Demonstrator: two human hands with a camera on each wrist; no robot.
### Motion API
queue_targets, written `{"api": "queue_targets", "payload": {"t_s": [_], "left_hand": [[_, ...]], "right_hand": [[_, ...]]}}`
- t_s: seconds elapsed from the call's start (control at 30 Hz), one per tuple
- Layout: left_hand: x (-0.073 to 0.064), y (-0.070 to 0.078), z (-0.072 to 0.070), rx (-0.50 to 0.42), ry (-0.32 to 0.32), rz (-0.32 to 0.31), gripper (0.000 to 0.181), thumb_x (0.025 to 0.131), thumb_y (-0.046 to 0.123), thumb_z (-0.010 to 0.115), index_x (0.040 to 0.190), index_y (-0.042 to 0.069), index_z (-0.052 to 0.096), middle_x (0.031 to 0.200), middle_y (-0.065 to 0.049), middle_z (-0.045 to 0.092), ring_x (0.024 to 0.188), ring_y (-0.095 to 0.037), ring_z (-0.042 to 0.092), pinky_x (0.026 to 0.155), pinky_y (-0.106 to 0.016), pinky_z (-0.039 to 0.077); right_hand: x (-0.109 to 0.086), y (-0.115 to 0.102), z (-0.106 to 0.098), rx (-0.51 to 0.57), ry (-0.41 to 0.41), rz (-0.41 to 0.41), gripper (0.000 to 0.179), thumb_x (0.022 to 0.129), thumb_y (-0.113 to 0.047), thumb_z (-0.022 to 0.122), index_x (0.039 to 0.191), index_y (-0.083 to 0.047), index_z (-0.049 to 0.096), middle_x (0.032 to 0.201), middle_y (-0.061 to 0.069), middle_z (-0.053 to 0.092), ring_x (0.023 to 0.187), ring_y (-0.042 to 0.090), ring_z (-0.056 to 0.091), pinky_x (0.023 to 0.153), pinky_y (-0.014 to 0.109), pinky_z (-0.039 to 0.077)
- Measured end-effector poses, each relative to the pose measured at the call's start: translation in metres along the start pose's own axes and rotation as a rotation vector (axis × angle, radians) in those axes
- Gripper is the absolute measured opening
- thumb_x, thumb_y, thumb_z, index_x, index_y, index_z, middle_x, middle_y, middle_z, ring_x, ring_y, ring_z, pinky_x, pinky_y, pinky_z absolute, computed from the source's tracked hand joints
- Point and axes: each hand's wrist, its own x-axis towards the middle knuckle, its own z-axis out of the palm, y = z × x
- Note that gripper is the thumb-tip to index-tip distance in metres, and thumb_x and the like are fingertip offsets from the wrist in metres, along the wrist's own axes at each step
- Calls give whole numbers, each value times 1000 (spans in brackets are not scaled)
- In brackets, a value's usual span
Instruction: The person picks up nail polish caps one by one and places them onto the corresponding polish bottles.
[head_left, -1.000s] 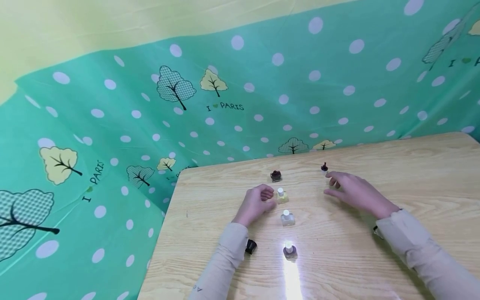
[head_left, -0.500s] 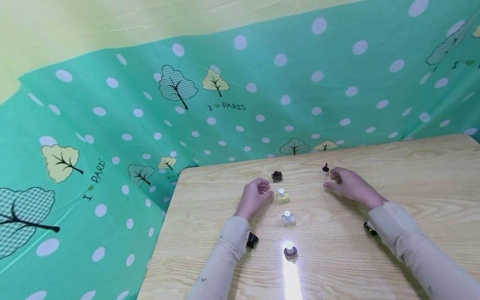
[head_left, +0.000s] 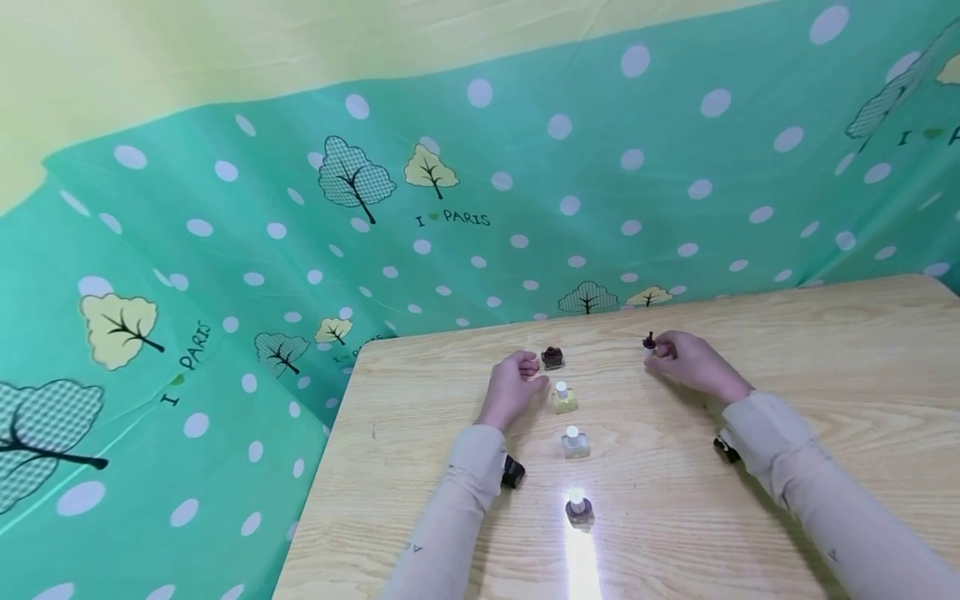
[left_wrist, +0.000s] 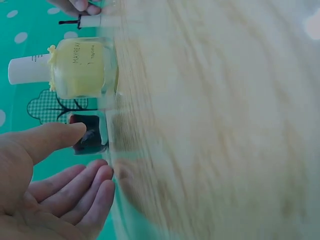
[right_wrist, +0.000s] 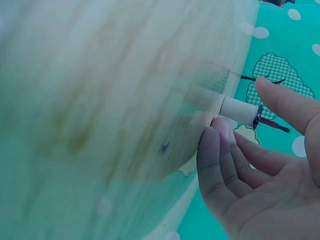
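A white nail polish brush cap (right_wrist: 239,110) stands on the table with its dark-coated brush pointing up. My right hand (head_left: 693,362) is right beside it, fingertips close to its side and thumb apart from it in the right wrist view. My left hand (head_left: 513,387), fingers loosely bent and holding nothing, is by an uncapped bottle of dark polish (head_left: 552,358). In the left wrist view the thumb overlaps that bottle. A yellow nail polish bottle (left_wrist: 82,67) with a white cap stands in front of it, yellow polish crusted at its neck.
Nearer me stand a clear nail polish bottle (head_left: 575,443) and a dark purple one (head_left: 579,508), both white-capped. Bright glare lies on the wooden table (head_left: 637,533) below the purple bottle. A green patterned cloth (head_left: 450,275) hangs behind the table's back edge.
My right hand has moved left and in to the brush cap, its fingers drawing closer around it. The left hand has shifted slightly away, toward the dark bottle.
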Motion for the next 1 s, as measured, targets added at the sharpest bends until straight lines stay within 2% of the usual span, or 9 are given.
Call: {"api": "queue_targets", "payload": {"t_s": [0.07, 0.2, 0.3, 0.6, 0.83, 1.0], "left_hand": [[3, 0, 2, -3, -2, -6, 48, 88, 11, 75, 131, 0, 58, 116, -9, 66, 107, -22, 62, 97, -29, 52], [8, 1, 3, -7, -10, -6, 49, 89, 12, 74, 134, 1, 56, 120, -10, 65, 113, -24, 61, 101, -33, 51], [12, 2, 3, 0, -12, 4, 49, 89, 13, 73, 134, 2, 57, 122, -11, 66, 115, -24, 61, 101, -33, 50], [21, 1, 6, -14, -23, 27, 40, 89, 12, 74, 126, 2, 62, 114, -11, 68, 105, -22, 64, 93, -29, 54], [22, 0, 8, -1, -8, 13, 30, 90, 13, 73, 118, 4, 66, 107, -8, 69, 96, -17, 64, 86, -26, 55], [20, -1, 7, 15, 25, 17, 26, 91, 14, 72, 114, 5, 68, 101, -6, 69, 91, -15, 64, 84, -26, 55]], "right_hand": [[3, 1, 1, -1, 5, -6, 40, 98, -17, 60, 122, 14, 53, 98, 15, 57, 87, 24, 53, 75, 35, 49], [8, 4, 2, -20, 19, -25, 22, 98, -16, 61, 104, 5, 56, 88, 10, 52, 78, 21, 46, 67, 32, 43], [13, 5, 3, -43, 31, -39, 18, 97, -16, 62, 96, 1, 55, 85, 9, 51, 75, 21, 45, 66, 32, 41], [17, 2, 5, -89, 33, -43, 20, 97, -15, 63, 102, 4, 60, 88, 12, 59, 79, 23, 52, 69, 34, 46], [15, -4, 5, -117, 9, -18, 16, 96, -14, 63, 92, 1, 61, 82, 10, 57, 73, 22, 50, 63, 32, 44], [14, -5, 5, -123, 6, -10, 16, 97, -15, 62, 92, 1, 63, 88, 13, 62, 78, 23, 55, 71, 37, 49]]}}
